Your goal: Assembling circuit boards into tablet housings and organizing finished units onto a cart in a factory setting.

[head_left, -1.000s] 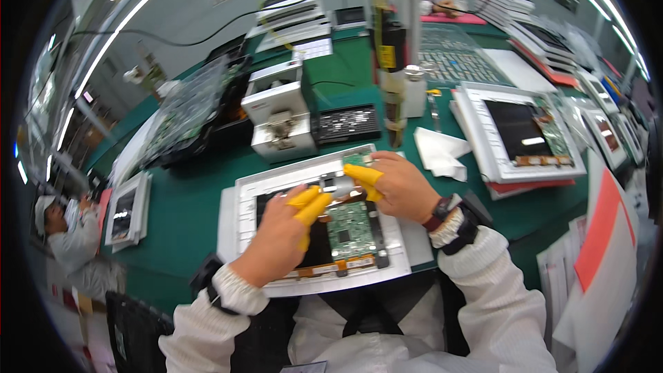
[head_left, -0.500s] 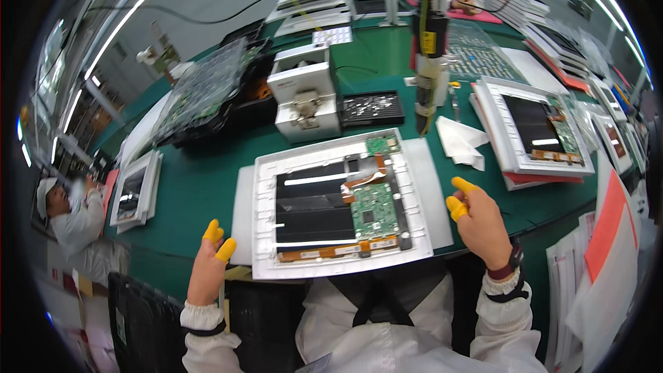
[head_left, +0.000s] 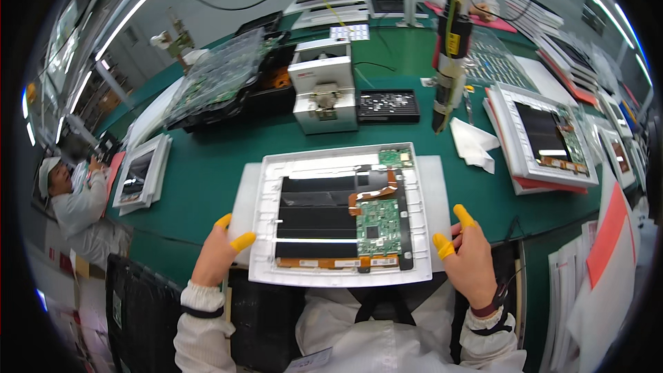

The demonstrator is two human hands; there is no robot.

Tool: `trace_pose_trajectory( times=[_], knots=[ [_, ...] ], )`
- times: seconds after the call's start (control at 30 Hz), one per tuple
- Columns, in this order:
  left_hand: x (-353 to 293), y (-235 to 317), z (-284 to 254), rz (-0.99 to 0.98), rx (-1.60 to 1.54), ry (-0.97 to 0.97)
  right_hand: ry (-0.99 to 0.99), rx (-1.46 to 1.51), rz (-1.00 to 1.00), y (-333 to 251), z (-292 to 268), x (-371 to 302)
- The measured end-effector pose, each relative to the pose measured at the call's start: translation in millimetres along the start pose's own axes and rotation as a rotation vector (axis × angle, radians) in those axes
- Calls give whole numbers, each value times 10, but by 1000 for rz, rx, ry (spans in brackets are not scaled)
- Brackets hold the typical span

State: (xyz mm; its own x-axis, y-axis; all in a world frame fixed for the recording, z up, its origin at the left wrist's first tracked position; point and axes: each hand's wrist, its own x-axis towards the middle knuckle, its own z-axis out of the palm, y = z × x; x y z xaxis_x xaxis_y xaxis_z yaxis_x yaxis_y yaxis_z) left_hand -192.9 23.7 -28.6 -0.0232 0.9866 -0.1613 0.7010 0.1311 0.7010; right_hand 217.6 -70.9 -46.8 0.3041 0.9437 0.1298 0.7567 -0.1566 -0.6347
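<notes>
"Left hand point(head_left: 215, 257) and right hand point(head_left: 474, 262) have come inward?"

"Yes, fingers parted; I can't tell if they touch the pale sheet point(head_left: 436, 186)."

"The white-framed panel point(head_left: 340, 215)?"

"Between them, long axis left-to-right, left hand nearer."

A: so how are the hands sitting?
B: left hand point(head_left: 213, 257) is loosely spread, thumb point(head_left: 243, 240) poking right. right hand point(head_left: 474, 266) pretty much mirrors it, yellow covers point(head_left: 464, 216) on both.
A: arms?
B: forearms point(head_left: 204, 342) come in from the near side, well apart, white sleeves.
</notes>
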Motion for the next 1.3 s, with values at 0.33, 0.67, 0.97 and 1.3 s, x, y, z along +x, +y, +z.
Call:
trace_pose_trajectory(
  times=[0.33,0.67,0.97,1.3],
  knots=[
    [-657,206,129,-6,-416,-20,-451,1283,339,609,167,-789],
    [-920,-30,409,118,-367,-82,-488,1908,242,469,797,-743],
    [-1129,-99,454,500,-41,-25,-399,1874,281,363,841,-753],
    [-1608,458,567,-14,-608,-166,-61,1202,-113,353,124,-1299]
  ],
)
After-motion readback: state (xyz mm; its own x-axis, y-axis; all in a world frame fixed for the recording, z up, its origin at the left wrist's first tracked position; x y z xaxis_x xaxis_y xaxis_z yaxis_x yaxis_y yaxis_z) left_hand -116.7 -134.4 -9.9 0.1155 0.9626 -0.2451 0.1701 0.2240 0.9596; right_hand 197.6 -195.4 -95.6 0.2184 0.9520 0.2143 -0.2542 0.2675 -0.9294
